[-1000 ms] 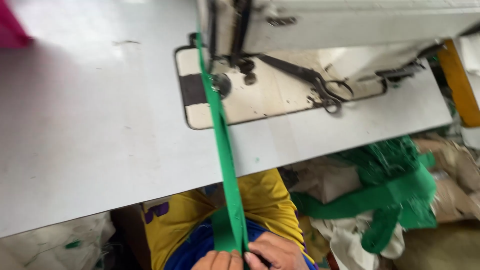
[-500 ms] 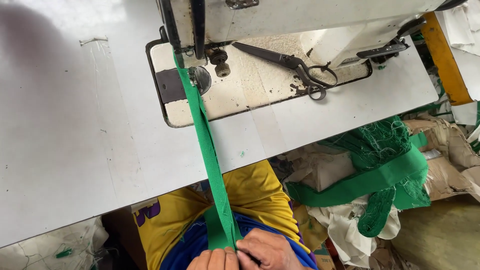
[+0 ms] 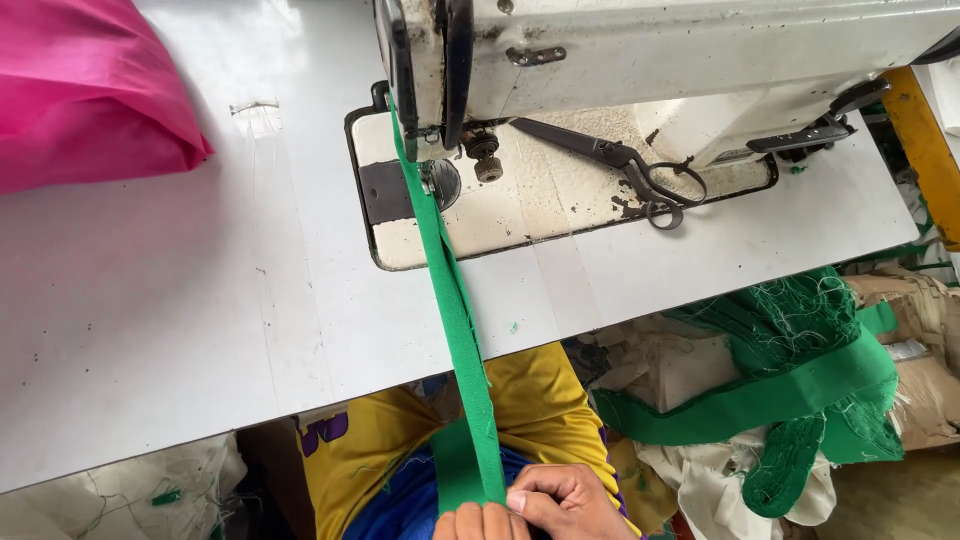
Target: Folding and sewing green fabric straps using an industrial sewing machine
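A long green fabric strip (image 3: 452, 300) runs from under the presser foot of a white sewing machine (image 3: 640, 50) across the table edge down to my lap. My right hand (image 3: 565, 500) pinches the strip's lower end at the bottom of the view. My left hand (image 3: 472, 522) sits right beside it, fingers closed on the same strip; only its knuckles show. Both hands rest above my yellow and blue clothing (image 3: 545, 410).
Black scissors (image 3: 620, 165) lie on the machine bed. A pink fabric bundle (image 3: 80, 90) sits at the far left of the white table (image 3: 180, 320). More green strip and netting (image 3: 800, 390) piles over scraps on the floor to the right.
The view has shifted so the machine and table sit further right and lower, bringing the pink bundle into sight. My hands stay clamped on the strip's lower end.
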